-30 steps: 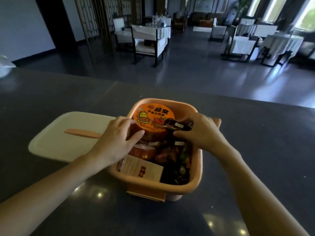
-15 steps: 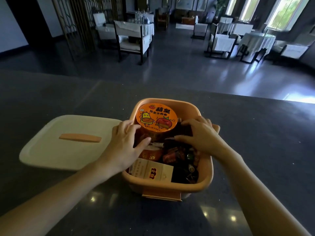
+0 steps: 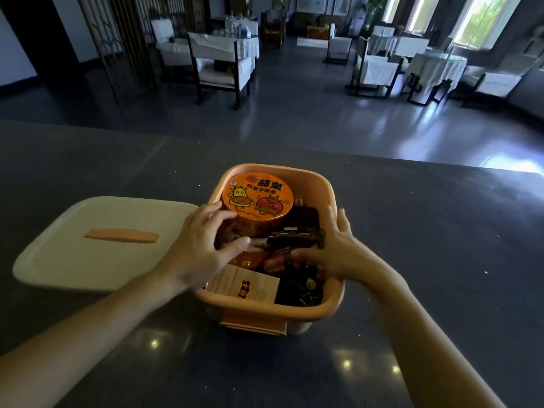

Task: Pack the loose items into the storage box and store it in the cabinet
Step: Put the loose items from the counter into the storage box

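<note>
Packing nearly complete: both hands, left [image 3: 203,248] and right [image 3: 332,251], spread flat, pressing contents into box [image 3: 329,301]. Next: fit lid [image 3: 97,245], left of left hand.

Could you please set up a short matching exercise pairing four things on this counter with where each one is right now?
Things:
1. instant noodle cup
2. white lid
3. beige carton
4. right hand

Places:
A. flat on the counter, left of the storage box
B. far left part of the box, orange top facing up
C. over the box's right side, fingers near the rim
D. near left corner of the box

Pairs: 1-B, 2-A, 3-D, 4-C
</note>
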`<move>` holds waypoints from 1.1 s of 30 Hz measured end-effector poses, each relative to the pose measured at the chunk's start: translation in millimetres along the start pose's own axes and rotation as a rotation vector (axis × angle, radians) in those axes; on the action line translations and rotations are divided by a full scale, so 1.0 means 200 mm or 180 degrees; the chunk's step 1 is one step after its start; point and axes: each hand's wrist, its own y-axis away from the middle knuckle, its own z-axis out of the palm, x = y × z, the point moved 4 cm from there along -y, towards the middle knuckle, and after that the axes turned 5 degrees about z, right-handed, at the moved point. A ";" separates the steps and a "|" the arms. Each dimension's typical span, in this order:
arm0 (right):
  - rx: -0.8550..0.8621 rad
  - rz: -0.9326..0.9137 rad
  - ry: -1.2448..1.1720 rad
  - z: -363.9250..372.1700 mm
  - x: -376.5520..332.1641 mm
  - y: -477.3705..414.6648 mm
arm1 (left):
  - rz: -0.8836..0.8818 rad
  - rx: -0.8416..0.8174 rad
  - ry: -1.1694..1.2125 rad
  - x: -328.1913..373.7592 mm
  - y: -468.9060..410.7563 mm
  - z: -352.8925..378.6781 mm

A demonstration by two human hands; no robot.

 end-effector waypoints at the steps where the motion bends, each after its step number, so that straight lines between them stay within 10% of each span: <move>1: -0.0047 0.0098 -0.0074 0.01 0.01 0.04 | 0.0056 -0.0034 0.0112 0.00 -0.02 0.00; 8: 0.0442 0.0601 0.1054 0.03 0.07 0.30 | 0.0352 -0.0112 -0.0603 0.09 -0.21 -0.02; 15: 0.0913 -0.0906 0.1591 -0.24 -0.07 -0.16 | 0.0024 0.0368 -0.0747 0.27 0.18 0.13; 26: 0.0957 -0.0017 0.1652 -0.33 0.13 -0.38 | 0.0657 0.0291 -0.1080 0.15 0.09 0.18; 33: 0.1797 0.1092 0.1861 -0.40 0.40 0.11 | -0.0195 -0.0188 -0.0590 0.03 -0.15 0.10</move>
